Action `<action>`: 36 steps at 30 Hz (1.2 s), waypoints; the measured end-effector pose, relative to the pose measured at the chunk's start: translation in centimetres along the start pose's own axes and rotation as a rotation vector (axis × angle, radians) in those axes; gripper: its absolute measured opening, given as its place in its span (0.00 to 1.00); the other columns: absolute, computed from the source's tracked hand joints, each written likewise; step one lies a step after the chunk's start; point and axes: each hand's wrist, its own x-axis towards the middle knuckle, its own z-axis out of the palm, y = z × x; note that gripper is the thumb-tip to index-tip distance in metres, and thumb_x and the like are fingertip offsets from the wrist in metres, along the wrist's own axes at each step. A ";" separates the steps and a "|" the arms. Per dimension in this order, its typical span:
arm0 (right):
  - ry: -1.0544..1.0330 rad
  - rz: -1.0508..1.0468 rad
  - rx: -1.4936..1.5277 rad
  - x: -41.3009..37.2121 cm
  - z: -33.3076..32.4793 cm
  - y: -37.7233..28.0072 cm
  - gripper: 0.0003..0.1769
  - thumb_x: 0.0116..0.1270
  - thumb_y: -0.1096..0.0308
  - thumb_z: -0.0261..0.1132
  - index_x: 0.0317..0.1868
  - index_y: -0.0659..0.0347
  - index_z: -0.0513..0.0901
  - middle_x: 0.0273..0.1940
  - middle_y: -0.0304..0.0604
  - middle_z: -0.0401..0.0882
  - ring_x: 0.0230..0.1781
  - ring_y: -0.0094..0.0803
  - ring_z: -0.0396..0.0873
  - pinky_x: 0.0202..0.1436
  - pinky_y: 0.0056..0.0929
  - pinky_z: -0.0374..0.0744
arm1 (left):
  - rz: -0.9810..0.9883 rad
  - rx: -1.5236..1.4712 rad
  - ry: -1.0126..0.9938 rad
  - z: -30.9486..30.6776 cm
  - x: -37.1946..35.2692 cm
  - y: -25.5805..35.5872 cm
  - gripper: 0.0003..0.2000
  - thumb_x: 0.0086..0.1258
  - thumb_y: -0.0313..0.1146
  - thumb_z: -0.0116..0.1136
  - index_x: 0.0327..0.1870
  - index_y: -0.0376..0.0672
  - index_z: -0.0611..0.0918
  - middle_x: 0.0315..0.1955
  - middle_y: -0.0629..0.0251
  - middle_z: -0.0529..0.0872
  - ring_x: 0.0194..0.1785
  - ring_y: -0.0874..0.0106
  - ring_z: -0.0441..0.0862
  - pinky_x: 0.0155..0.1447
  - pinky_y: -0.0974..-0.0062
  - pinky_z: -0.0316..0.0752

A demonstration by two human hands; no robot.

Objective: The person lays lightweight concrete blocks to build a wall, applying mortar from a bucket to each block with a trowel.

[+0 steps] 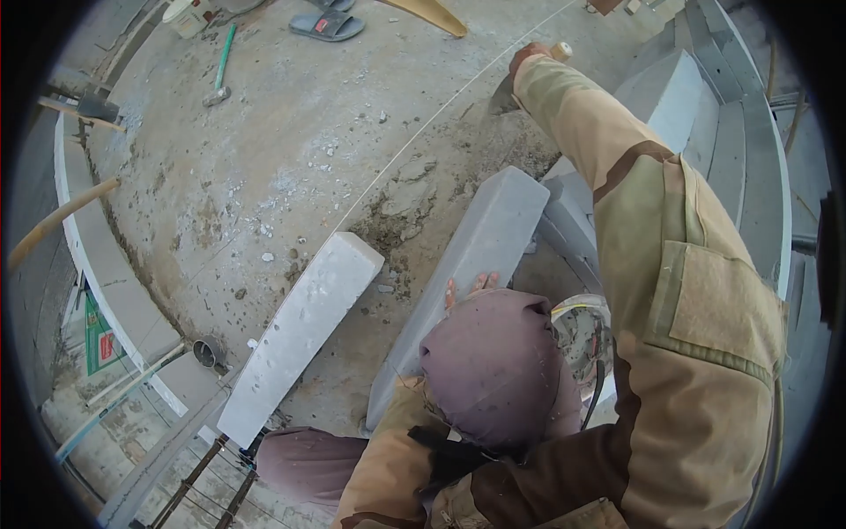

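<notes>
My right hand (530,55), at the end of the outstretched arm, is closed round the wooden handle (561,51) of a trowel. The trowel's dark blade (505,95) is low over rough mortar (515,132) on the floor. Fingertips of my left hand (476,284) lie apart on the face of a long grey block (480,229); my knee (493,366) hides the rest of that hand. A second grey block (304,326) lies to the left, with a taut string (414,137) running from its far end.
A green-handled hammer (225,62), sandals (328,26) and a white bucket (185,18) are at the upper left. Stacked blocks (679,97) stand at the right. Beside my knee is a mortar-smeared bucket (579,339). Rebar (189,480) sticks out at the lower left.
</notes>
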 end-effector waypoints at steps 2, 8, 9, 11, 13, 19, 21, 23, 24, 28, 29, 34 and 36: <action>-0.154 0.123 0.091 -5.8 -3.9 -0.8 0.22 0.66 0.59 0.76 0.61 0.44 0.90 0.64 0.38 0.87 0.67 0.42 0.83 0.64 0.43 0.85 | 0.025 0.053 -0.081 0.7 0.3 -0.3 0.23 0.81 0.55 0.44 0.73 0.65 0.74 0.86 0.66 0.56 0.88 0.67 0.52 0.84 0.28 0.40; -0.169 -0.110 0.645 -22.4 -3.7 0.9 0.18 0.72 0.52 0.70 0.50 0.57 0.92 0.51 0.52 0.90 0.50 0.48 0.90 0.55 0.45 0.86 | 0.179 -0.149 0.167 -5.7 -2.0 1.5 0.08 0.64 0.41 0.67 0.42 0.57 0.91 0.86 0.55 0.54 0.89 0.57 0.48 0.85 0.30 0.33; -0.106 -0.016 0.879 -26.5 -2.8 0.8 0.22 0.73 0.49 0.68 0.49 0.60 0.92 0.49 0.56 0.90 0.49 0.53 0.89 0.54 0.47 0.86 | 0.159 -0.162 0.062 -7.1 -2.0 2.0 0.12 0.62 0.41 0.68 0.46 0.57 0.91 0.86 0.53 0.53 0.89 0.55 0.46 0.85 0.30 0.32; -0.028 0.131 1.263 -35.9 0.5 0.3 0.29 0.77 0.43 0.62 0.46 0.65 0.90 0.42 0.62 0.89 0.46 0.62 0.87 0.51 0.52 0.84 | 0.142 -0.182 -0.062 -9.2 -1.8 2.4 0.17 0.59 0.40 0.69 0.51 0.57 0.91 0.86 0.51 0.52 0.89 0.54 0.45 0.85 0.31 0.31; -0.108 0.335 1.491 -45.1 5.3 -1.7 0.35 0.76 0.39 0.62 0.36 0.71 0.88 0.39 0.66 0.87 0.46 0.63 0.86 0.52 0.55 0.82 | 0.195 -0.189 -0.146 -10.3 -1.9 2.0 0.23 0.59 0.37 0.67 0.59 0.53 0.89 0.86 0.46 0.51 0.89 0.49 0.44 0.84 0.30 0.33; -0.829 1.194 2.267 -65.3 18.2 -9.3 0.28 0.79 0.44 0.61 0.46 0.69 0.78 0.30 0.50 0.81 0.26 0.46 0.81 0.36 0.46 0.82 | 0.127 -0.457 -0.205 -12.0 -8.4 3.1 0.25 0.64 0.33 0.65 0.65 0.44 0.85 0.82 0.38 0.57 0.86 0.40 0.49 0.85 0.40 0.43; -0.928 1.584 2.704 -66.4 18.1 -9.2 0.20 0.83 0.51 0.59 0.53 0.63 0.72 0.32 0.43 0.76 0.23 0.34 0.77 0.29 0.37 0.82 | 0.073 -0.646 -0.360 -12.6 -10.0 5.0 0.27 0.67 0.31 0.64 0.70 0.42 0.80 0.81 0.36 0.60 0.85 0.41 0.55 0.86 0.55 0.52; -0.910 1.588 2.875 -66.2 20.7 -10.5 0.18 0.83 0.53 0.58 0.52 0.62 0.72 0.31 0.44 0.77 0.22 0.33 0.76 0.26 0.36 0.82 | 0.019 -0.737 -0.401 -12.9 -9.4 7.7 0.30 0.68 0.31 0.64 0.74 0.41 0.76 0.81 0.36 0.60 0.85 0.43 0.55 0.85 0.55 0.53; -0.865 1.560 3.042 -65.7 22.0 -11.1 0.17 0.84 0.54 0.56 0.51 0.61 0.71 0.31 0.45 0.77 0.21 0.32 0.76 0.24 0.36 0.82 | -0.042 -0.836 -0.418 -12.7 -8.6 8.7 0.33 0.69 0.32 0.64 0.77 0.40 0.72 0.81 0.36 0.60 0.85 0.45 0.55 0.85 0.56 0.53; -0.859 1.580 2.985 -61.5 25.2 -11.9 0.17 0.83 0.54 0.59 0.54 0.60 0.69 0.31 0.44 0.76 0.19 0.31 0.75 0.19 0.34 0.79 | -0.041 -0.799 -0.346 -9.1 -1.3 11.5 0.38 0.72 0.34 0.62 0.82 0.37 0.62 0.82 0.38 0.59 0.85 0.46 0.56 0.84 0.57 0.56; -0.869 1.584 2.995 -60.1 26.3 -11.9 0.17 0.83 0.54 0.59 0.54 0.60 0.69 0.31 0.44 0.76 0.19 0.31 0.75 0.19 0.34 0.79 | -0.085 -0.808 -0.316 -7.7 0.9 11.8 0.36 0.74 0.36 0.61 0.81 0.36 0.65 0.82 0.38 0.58 0.85 0.47 0.56 0.85 0.60 0.55; -0.701 1.423 2.551 -54.4 25.4 -11.3 0.19 0.79 0.58 0.64 0.45 0.70 0.76 0.27 0.45 0.78 0.24 0.37 0.82 0.18 0.39 0.77 | -0.135 -0.677 -0.596 -4.5 7.4 13.2 0.43 0.71 0.42 0.62 0.82 0.29 0.58 0.76 0.36 0.70 0.80 0.48 0.68 0.80 0.63 0.65; -0.695 1.360 2.451 -53.6 24.1 -12.4 0.23 0.75 0.57 0.68 0.40 0.77 0.81 0.29 0.55 0.84 0.30 0.48 0.88 0.26 0.46 0.82 | -0.192 -0.480 -0.644 -6.8 6.7 16.1 0.42 0.69 0.46 0.63 0.80 0.29 0.64 0.67 0.35 0.80 0.73 0.47 0.77 0.76 0.61 0.71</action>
